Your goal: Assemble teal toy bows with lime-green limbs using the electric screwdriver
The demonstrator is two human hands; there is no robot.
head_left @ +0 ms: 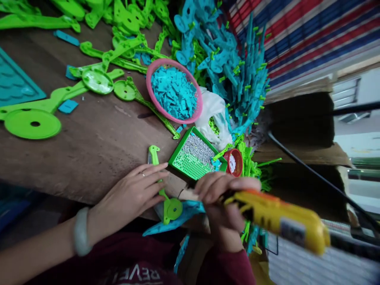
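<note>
My left hand (pixel 138 190), with a ring and a pale bangle, lies flat with its fingers stretched over a green plastic arm piece (pixel 172 209). The piece's hooked end and round disc show on either side of my fingers. Under it a blue plastic part (pixel 190 209) sits at the table's front edge. Wrapped round a yellow electric screwdriver (pixel 282 219), my right hand (pixel 222 194) is closed; the tool's tip is blurred near the table edge. Just beyond is a green tray (pixel 187 168) of small silvery screws (pixel 198 150).
A pink basket (pixel 148 85) of small blue pieces (pixel 175 93) stands behind the tray. Beside it are a white plastic bag (pixel 212 107) with green bits and a red cup (pixel 240 162). Piles of green (pixel 127 18) and blue parts (pixel 219 51) fill the back. Cardboard boxes (pixel 303 154) stand right.
</note>
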